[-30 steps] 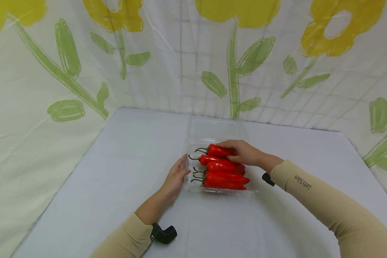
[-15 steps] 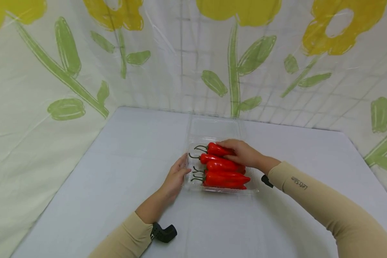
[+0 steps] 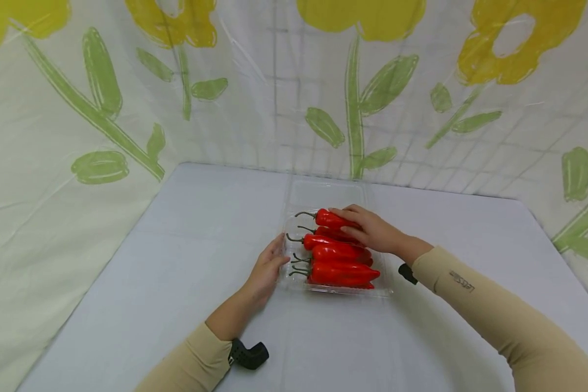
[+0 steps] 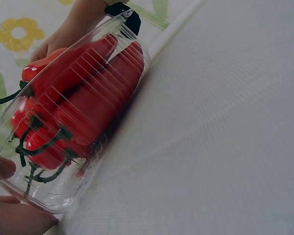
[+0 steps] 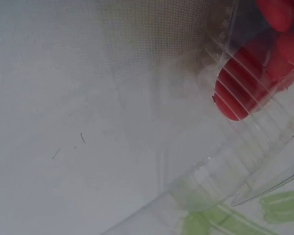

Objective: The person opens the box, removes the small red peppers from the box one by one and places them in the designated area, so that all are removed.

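A clear plastic clamshell container (image 3: 299, 280) lies on the table with its lid (image 3: 325, 193) folded open toward the back. Several red peppers (image 3: 343, 272) with green stems lie in it side by side, stems to the left. At the container's left wall is my left hand (image 3: 264, 272); the left wrist view has its thumb (image 4: 4, 166) over the rim and its fingers outside. My right hand (image 3: 374, 231) grips the rearmost red pepper (image 3: 325, 218) from the right, over the container's back part. Its fingers hide that pepper's tip.
A white cloth covers the table (image 3: 201, 218). Behind it hangs a curtain (image 3: 255, 109) printed with yellow flowers and green leaves. Black wrist devices sit on both arms, the left one (image 3: 250, 355) near the front.
My right hand has shifted slightly toward the back with the rearmost pepper, and another pepper now shows more fully in front of it. The left hand and the container stay in place.
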Demonstrator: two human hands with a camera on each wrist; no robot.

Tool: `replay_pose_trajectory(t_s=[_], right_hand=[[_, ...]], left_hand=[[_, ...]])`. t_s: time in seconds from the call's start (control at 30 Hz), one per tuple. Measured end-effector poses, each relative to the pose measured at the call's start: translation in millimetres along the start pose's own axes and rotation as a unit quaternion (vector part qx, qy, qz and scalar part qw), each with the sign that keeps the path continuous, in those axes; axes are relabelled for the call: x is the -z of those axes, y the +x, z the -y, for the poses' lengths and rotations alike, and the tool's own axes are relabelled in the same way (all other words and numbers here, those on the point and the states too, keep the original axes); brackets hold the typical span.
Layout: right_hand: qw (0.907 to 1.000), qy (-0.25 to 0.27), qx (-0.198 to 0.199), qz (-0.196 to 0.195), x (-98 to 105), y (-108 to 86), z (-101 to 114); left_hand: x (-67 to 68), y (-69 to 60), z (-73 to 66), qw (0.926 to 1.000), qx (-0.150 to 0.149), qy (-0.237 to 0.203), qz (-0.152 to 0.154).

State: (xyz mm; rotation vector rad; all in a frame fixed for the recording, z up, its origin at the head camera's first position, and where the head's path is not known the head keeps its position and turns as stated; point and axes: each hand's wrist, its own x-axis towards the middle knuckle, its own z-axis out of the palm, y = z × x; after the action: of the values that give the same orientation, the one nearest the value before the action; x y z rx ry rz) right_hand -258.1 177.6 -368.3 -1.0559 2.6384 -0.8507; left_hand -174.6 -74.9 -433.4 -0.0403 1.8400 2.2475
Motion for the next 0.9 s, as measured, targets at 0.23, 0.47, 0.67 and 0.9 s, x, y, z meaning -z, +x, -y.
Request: replay_pose_trajectory(t_s=[0.23,0.47,0.67,0.9], right_hand=[[0.9953,0.062,-0.053,-0.051,6,-6.9,-1],[0.9637,0.210,-0.127,-0.104,13,-12.6,-7],[0.9309,0.288,-0.161,-0.157,18,-17.3,-17],[0.8945,0.325,-0.221,-0.213,25,-25.7,-35]], left_hand=[[0.2,0.4,0.2,1.0000,0.001,0.001,-0.005],[0.7,0.1,-0.1,0.9999,0.003,0.005,-0.010],[1.0,0.9,-0.4,0.9999,0.007,0.008,-0.013],[0.5,-0.2,1.0,0.9999,0.001,0.006,-0.010]])
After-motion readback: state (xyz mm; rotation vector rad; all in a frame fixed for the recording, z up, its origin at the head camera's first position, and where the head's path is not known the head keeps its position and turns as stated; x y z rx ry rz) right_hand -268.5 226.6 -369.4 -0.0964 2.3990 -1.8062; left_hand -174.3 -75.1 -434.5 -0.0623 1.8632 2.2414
